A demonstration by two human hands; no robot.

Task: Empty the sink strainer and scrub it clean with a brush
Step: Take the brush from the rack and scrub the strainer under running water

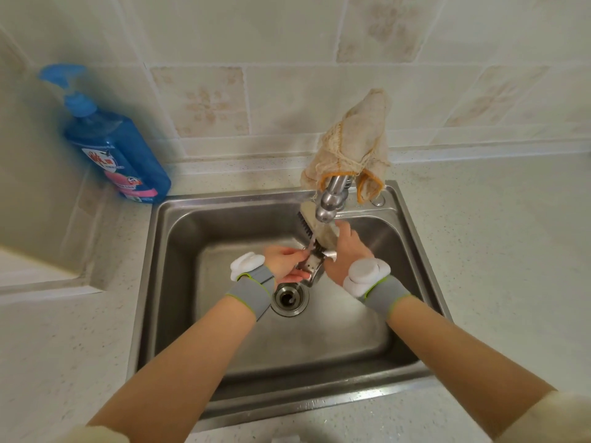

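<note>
The left hand [284, 262] curls its fingers round the metal strainer [311, 269], pinching it at the rim and holding it tilted over the middle of the sink [153, 282]. The right hand [347, 251] is wrapped round the pale back of the brush [324, 235], whose dark bristles meet the strainer just beyond the left fingertips. A thin stream of water falls there.

The faucet [329, 203] hangs right above the right fingers (close to the knuckles), with a worn cloth [355, 139] draped over it. That is the tight spot. The basin walls lie well apart from both hands on the left, right and near sides.

The open drain [289, 298] sits just below the left hand's heel. A blue soap bottle [118, 148] stands on the counter [495, 251] far left of the fingers, past the sink's corner.
</note>
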